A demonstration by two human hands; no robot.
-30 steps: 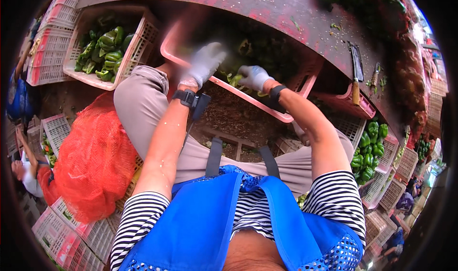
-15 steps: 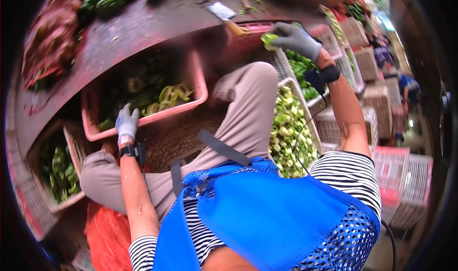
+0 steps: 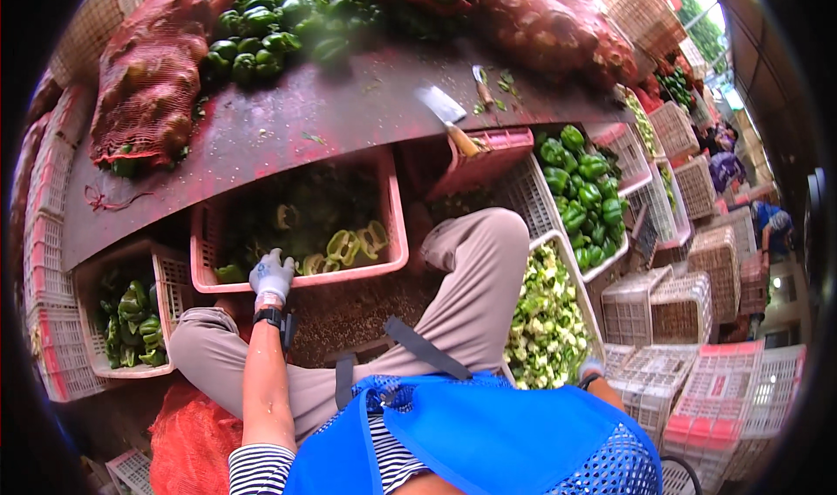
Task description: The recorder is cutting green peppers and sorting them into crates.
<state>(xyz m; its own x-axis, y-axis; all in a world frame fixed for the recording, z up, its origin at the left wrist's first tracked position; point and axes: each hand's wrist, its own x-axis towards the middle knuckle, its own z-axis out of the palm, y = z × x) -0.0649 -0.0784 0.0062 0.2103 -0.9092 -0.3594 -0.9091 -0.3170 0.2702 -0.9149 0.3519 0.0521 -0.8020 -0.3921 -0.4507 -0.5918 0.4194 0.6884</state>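
Observation:
My left hand, in a pale glove, has its fingers curled over the near rim of a pink crate. Inside, in shadow, are green vegetable scraps and several pale cut pepper rings. My right hand is low on the right, beside a white crate of chopped green-and-white pieces. Its fingers are hidden, and I cannot tell what it holds. On the metal surface above lie a cleaver with a wooden handle and a smaller knife.
Red mesh sacks and piled green peppers lie along the back. Crates of peppers stand left and right. Stacked crates fill the right, with people beyond. An orange mesh sack lies lower left.
My view has swung rightward and widened. My right hand, raised with a light green piece half a second ago, has dropped low to the right. My left hand remains at the pink crate's rim.

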